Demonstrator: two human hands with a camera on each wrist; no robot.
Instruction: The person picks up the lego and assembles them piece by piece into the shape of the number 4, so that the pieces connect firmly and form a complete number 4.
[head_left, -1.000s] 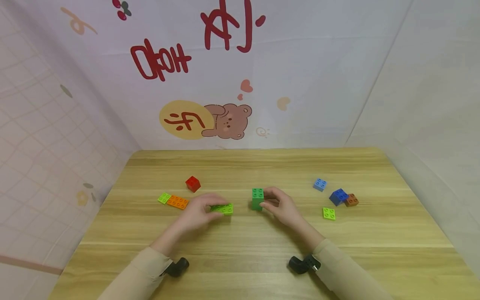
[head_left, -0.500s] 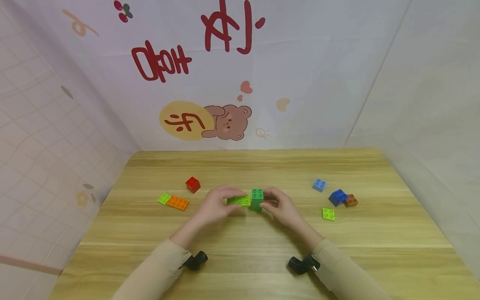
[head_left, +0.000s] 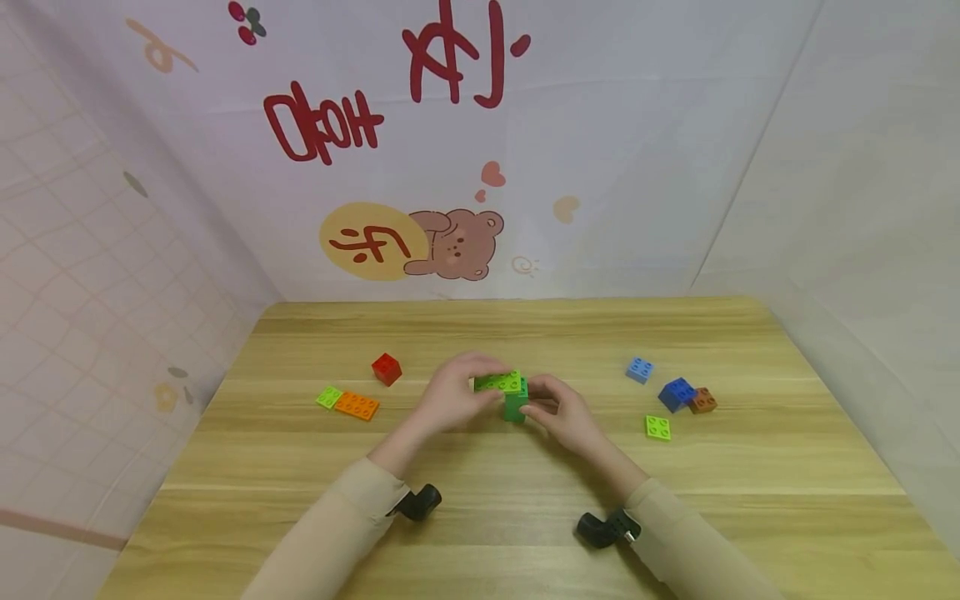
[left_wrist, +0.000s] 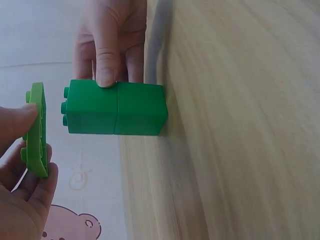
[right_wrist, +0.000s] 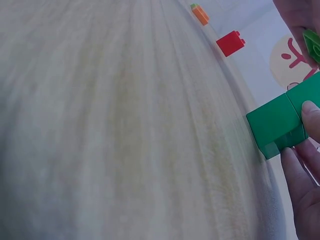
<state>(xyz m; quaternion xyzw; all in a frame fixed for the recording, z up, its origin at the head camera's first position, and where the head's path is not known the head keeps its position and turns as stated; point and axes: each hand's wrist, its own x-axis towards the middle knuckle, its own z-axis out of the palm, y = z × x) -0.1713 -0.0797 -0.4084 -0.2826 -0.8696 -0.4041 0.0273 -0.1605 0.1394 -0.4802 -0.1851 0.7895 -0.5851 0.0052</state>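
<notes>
My left hand (head_left: 457,393) pinches a flat lime-green building brick (head_left: 498,382) between thumb and fingers. In the left wrist view that lime brick (left_wrist: 37,131) is held apart from the studs of a dark green stack, just above its top. The stack is two green building bricks (left_wrist: 116,108) joined one on the other, standing upright on the table. My right hand (head_left: 564,412) grips the stack from its right side, the thumb (left_wrist: 106,67) on its near face. From the head view, the lime brick overlaps the stack's top left part.
On the wooden table (head_left: 480,517), a red brick (head_left: 386,369), an orange flat brick (head_left: 357,406) and a small lime brick (head_left: 328,397) lie left. To the right are a light blue brick (head_left: 640,369), a dark blue brick (head_left: 677,394), a brown brick (head_left: 703,400) and a lime brick (head_left: 657,427).
My left hand has carried the lime brick rightward and up, from left of the green stack to over its top. The right hand and the stack have stayed in place.
</notes>
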